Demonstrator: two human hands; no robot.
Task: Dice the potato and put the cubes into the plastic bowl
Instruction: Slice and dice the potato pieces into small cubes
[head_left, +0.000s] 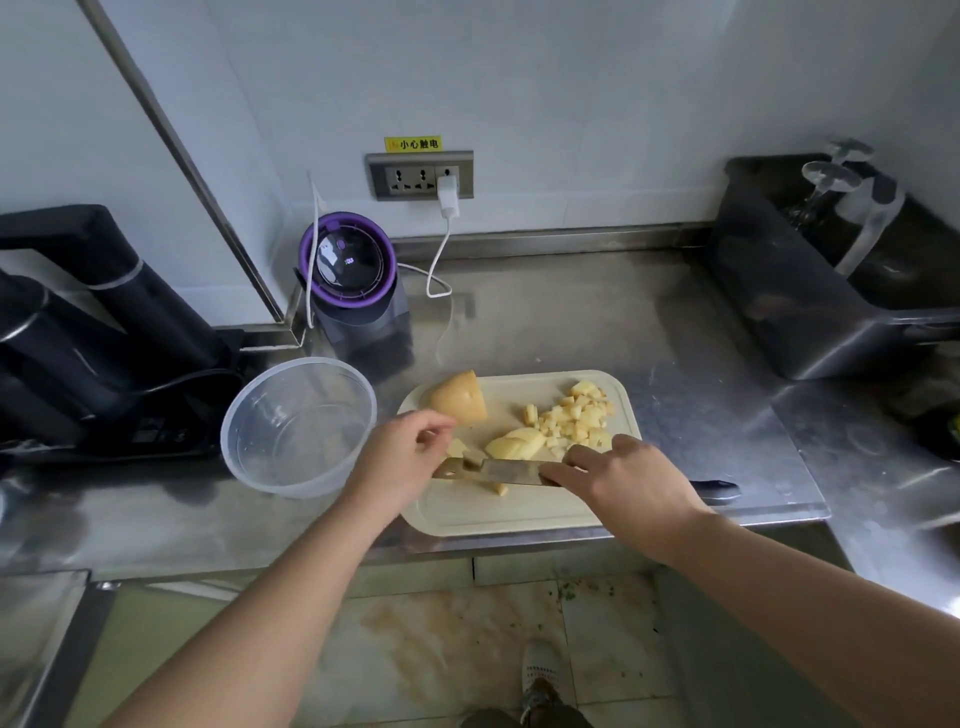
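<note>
The job is about halfway done. A pile of cubes lies on the cutting board, a sliced chunk is mid-cut, and a potato half is uncut. The plastic bowl, beside the board, holds nothing. The right hand grips the knife; the left hand curls by small pieces, its hold unclear.
</note>
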